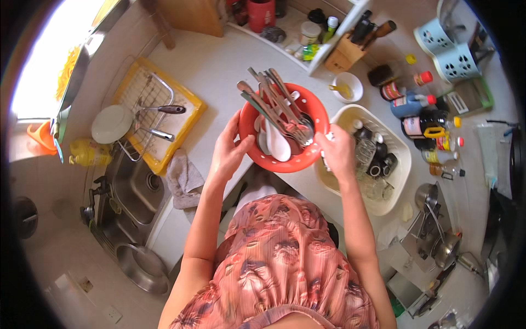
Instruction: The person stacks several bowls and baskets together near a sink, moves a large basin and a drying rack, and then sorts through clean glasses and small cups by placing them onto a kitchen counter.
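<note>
Between my two hands is a red bowl (296, 163) with white dots, held over the counter's front edge. My left hand (231, 146) grips its left rim, thumb on top. My right hand (337, 150) has hold of the right rim, and something white shows beside those fingers. Metal spoons and forks (269, 94) lie in the bowl, their handles sticking out past the far rim. A white soup spoon (277, 142) rests among them near my side. Partly behind my right hand stands a cream plastic basin (400, 164) with glass jars and dark-lidded containers in it.
On the left, a wire rack (154, 98) sits on a yellow-edged tray (185, 123) by the steel sink (137, 185). A grey cloth (183, 181) lies at the counter edge. Rightward are a white bowl (353, 82), a knife block (345, 53), several sauce bottles (413, 105) and a steel pan (446, 251).
</note>
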Demonstrator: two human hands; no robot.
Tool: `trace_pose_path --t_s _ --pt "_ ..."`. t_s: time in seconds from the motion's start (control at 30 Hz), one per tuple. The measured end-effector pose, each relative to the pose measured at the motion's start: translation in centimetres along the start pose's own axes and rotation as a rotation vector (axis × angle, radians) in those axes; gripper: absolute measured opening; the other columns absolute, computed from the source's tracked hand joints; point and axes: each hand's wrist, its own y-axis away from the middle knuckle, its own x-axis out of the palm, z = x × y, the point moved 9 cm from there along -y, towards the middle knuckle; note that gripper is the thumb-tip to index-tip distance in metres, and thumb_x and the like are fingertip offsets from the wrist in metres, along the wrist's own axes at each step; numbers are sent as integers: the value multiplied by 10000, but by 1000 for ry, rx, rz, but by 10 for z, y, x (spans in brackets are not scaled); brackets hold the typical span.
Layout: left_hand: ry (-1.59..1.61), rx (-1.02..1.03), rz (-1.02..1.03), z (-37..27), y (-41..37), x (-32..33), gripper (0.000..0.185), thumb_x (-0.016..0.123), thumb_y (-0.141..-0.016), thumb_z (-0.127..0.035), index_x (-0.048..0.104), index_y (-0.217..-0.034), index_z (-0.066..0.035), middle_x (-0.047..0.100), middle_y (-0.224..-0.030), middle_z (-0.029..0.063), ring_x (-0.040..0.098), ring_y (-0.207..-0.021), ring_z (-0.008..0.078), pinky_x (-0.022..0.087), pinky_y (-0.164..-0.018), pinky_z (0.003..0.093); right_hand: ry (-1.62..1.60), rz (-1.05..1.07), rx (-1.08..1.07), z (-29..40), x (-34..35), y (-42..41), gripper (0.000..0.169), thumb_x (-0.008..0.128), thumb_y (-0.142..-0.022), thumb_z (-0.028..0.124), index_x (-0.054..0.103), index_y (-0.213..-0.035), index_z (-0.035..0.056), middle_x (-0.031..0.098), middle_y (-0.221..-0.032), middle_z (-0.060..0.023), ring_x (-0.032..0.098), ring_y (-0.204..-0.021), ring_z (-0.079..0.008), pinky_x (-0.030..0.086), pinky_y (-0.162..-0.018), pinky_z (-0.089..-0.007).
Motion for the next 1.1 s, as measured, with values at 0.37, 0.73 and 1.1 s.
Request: trace_pose_path --t_s 0.37,0.73,1.1 --pt "-10 -75 -135 118 -29 -60 637 523 -804 94 352 -1407 -20 540 -1281 113 521 -1183 200 413 -1002 338 561 212 -2 -42 127 -54 278 615 -859 194 552 -956 -58 646 -877 -264 635 -841 -419 508 -759 -484" --pt "-1131 -135 60 50 -35 -43 604 704 -728 -60 488 -1292 -47 569 -1232 120 560 -1134 234 480 -903 346 475 36 -34 -47 106 -81 366 652 -839 168 490 -1125 7 620 -1038 -185 626 -922 -372 507 -764 -467" --pt "-1967 1026 502 90 -91 52 627 561 -782 -210 407 -1366 -42 522 -1193 66 459 -1148 199 290 -1054 354 582 206 173 -49 114 -39 508 596 -878 212 396 -1254 -64 642 -924 -267 633 -860 -409 506 -745 -490"
